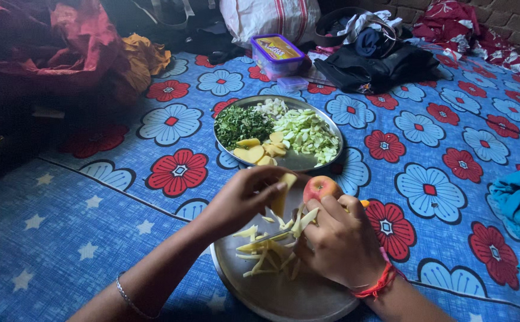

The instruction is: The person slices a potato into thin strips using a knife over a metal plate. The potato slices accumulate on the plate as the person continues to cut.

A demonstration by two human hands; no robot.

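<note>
Slicing potato slab [281, 197] into sticks over near steel plate [283, 295]; left hand [245, 200] pinches slab upright; right hand [337, 241] grips knife [278, 234]; best keep fingertips clear, cuts even; sticks [266, 250] pile below.

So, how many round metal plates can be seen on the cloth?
2. One round metal plate with chopped vegetables lies in the middle; the second round metal plate is nearer, under both hands, holding potato strips. No others show.
</note>
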